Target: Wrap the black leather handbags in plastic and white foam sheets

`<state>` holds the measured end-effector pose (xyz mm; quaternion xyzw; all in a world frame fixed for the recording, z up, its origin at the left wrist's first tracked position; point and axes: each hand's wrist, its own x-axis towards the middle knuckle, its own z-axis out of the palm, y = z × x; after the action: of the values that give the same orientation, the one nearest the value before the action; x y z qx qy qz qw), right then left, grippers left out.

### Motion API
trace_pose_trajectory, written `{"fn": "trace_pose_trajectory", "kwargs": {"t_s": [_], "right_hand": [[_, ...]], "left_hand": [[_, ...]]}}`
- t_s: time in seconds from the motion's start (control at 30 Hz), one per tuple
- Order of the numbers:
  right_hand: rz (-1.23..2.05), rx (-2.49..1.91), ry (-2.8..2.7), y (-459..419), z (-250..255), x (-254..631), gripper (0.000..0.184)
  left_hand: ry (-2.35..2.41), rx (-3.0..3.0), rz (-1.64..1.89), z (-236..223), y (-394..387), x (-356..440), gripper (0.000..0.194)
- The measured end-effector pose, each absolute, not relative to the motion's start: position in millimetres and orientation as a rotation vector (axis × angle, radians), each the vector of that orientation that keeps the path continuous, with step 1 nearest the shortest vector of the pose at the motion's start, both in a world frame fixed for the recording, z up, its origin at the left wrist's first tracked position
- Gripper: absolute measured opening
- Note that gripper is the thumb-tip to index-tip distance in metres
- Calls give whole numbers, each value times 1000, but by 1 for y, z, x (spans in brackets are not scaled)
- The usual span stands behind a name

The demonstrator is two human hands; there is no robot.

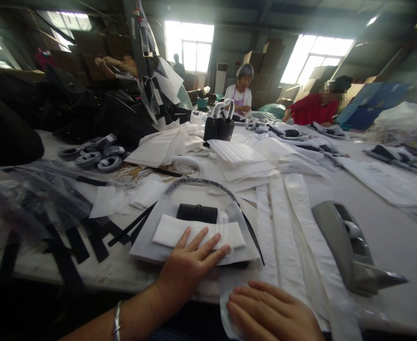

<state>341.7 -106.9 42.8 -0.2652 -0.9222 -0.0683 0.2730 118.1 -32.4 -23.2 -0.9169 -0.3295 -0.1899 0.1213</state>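
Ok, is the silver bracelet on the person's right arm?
No, the silver bracelet is on the arm of the left hand, which rests on the folded white padding.

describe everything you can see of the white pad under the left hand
The white pad looks soft and foamy, a thick, roughly rectangular slab, wider than deep. It lies flat on a pale translucent sheet, just nearer than a black piece. A clear strip crosses its right part; the left hand rests on it, fingers spread.

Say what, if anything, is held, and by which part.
Left hand holds nothing, lying spread on the white pad; whether the right hand holds the translucent sheet can't be told.
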Motion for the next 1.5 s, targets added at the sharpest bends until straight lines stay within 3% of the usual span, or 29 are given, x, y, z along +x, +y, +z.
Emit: {"fn": "trace_pose_trajectory", "kwargs": {"t_s": [0.2,0.4,0.57,0.73,0.93,1.07,1.13,1.3,1.5], "right_hand": [[-167,-724,-2437,-52,53,334,22],[262,-1277,-2360,-9,29,330,32],[395,-1480,-2307,6,18,329,34],[618,-1439,-2254,14,27,327,33],[534,-1387,-2331,-5,68,323,27],[820,-1103,-2400,-35,76,336,19],[711,-943,-2542,-48,66,346,23],[-279,-915,-2830,-74,23,364,40],[-550,-932,-2766,-104,-12,373,39]], "left_hand": [[-993,-2625,-771,-30,-33,121,32],[-1032,-2572,-960,-39,-33,124,31],[-1033,-2565,-1083,-44,-30,126,25],[-985,-2575,-1111,-53,-26,124,29],[-967,-2640,-1053,-50,-27,119,31],[-938,-2640,-921,-35,-26,115,35],[-918,-2633,-860,-32,-26,114,39],[-948,-2634,-830,-32,-28,115,41],[-1003,-2647,-804,-30,-30,118,45]]}}
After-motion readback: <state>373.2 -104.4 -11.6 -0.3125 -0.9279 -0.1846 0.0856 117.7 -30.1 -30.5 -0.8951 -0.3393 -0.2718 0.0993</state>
